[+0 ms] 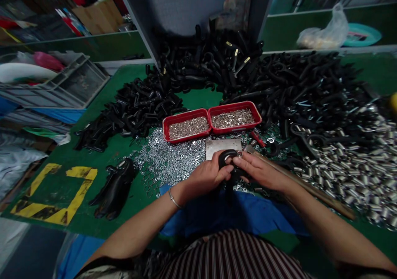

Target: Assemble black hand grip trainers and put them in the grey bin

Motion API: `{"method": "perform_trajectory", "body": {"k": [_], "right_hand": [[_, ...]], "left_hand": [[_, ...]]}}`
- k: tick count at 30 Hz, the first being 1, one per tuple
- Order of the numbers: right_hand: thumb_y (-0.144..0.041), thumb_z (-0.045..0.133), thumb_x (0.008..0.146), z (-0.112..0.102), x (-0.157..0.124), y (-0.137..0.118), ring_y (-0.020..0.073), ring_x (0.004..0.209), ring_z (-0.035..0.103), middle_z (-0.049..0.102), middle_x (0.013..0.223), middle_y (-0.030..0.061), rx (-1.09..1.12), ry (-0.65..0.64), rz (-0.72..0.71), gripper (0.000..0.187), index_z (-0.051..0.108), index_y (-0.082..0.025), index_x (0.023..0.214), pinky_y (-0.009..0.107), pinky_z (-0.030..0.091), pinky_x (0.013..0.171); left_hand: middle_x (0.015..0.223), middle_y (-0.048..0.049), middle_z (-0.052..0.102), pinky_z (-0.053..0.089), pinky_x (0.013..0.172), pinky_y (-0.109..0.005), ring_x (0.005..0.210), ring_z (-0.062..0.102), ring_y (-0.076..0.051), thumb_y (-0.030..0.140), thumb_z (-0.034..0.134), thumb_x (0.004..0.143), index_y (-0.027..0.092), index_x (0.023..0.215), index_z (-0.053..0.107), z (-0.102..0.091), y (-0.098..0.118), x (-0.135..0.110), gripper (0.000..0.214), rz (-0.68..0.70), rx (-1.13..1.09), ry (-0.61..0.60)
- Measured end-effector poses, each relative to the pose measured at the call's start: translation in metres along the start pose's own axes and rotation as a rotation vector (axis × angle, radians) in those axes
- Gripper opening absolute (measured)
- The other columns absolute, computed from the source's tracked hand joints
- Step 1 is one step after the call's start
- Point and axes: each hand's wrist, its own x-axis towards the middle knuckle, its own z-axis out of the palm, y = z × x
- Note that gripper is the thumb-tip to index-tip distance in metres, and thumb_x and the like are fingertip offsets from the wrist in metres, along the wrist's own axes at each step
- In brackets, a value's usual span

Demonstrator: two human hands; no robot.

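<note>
Between my hands is a black curved plastic part with a ring-shaped end (pixel 228 154), held over the near side of a metal block (pixel 221 145). My left hand (pixel 214 171) is closed around its left side, thumb on top. On the ring's right edge, the fingers of my right hand (pixel 259 169) pinch; a small shiny piece shows at their tips, too small to name surely. Beneath my right forearm lies a hammer with a wooden handle (pixel 310 190). Loose metal nuts (pixel 173 159) spread left of the block.
Two red trays (pixel 187 126) of small metal pins stand behind the block. Black plastic parts (pixel 133 109) are heaped left, behind and right (pixel 304 76). Silver metal sleeves (pixel 347 175) pile up at right. Several black parts (pixel 116 188) lie near yellow tape (pixel 82 172). A grey crate (pixel 71 84) stands left.
</note>
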Motion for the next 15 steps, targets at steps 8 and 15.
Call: {"method": "perform_trajectory", "body": {"k": [8,15], "right_hand": [[-0.043,0.042,0.104,-0.001,-0.013,-0.014,0.0214,0.101,0.065,0.07,0.11,0.007,-0.353,0.027,-0.164,0.033,0.064,-0.021,0.114,0.036,0.052,0.093],[-0.041,0.044,0.102,-0.001,-0.035,-0.043,0.0206,0.078,0.063,0.068,0.088,0.0058,-0.485,0.089,-0.227,0.023,0.057,-0.024,0.096,0.033,0.052,0.073]], "left_hand": [[0.082,-0.0126,0.068,0.055,0.074,-0.038,0.076,0.069,-0.029,0.056,0.054,0.095,0.013,0.12,0.057,-0.006,0.006,-0.005,0.05,0.126,0.135,-0.045],[0.1,-0.0146,0.071,0.055,0.086,-0.044,0.092,0.069,-0.031,0.045,0.068,0.087,0.017,0.118,0.06,-0.022,0.046,-0.01,0.042,0.161,-0.056,-0.053]]}}
